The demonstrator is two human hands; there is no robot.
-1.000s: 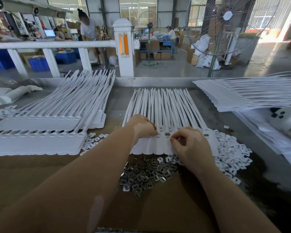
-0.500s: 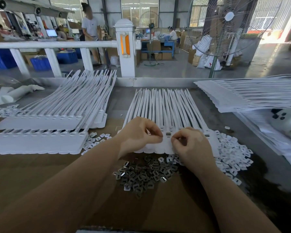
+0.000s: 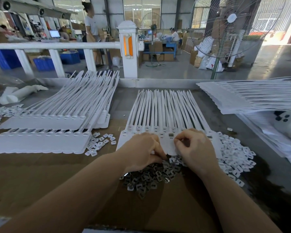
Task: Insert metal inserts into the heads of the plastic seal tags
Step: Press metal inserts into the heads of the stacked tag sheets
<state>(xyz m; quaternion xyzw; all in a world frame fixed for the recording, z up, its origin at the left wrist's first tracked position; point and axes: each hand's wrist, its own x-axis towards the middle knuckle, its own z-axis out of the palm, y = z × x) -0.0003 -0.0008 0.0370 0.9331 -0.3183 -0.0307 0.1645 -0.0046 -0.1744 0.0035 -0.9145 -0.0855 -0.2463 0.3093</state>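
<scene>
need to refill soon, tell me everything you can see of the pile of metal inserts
The pile of metal inserts is a loose heap of small, flat, silvery-grey squarish clips with cut-out centres, lying jumbled on brown cardboard just below the centre sheet of white tags. The left hand reaches its fingertips into the pile's top edge; white plastic caps border its right.

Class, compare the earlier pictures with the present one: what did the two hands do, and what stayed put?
The left hand drew back from the row of tag heads toward the worker, its fingertips now at the pile of metal inserts. The right hand stayed curled over the heads. The strip of seal tags and white caps did not move.
</scene>
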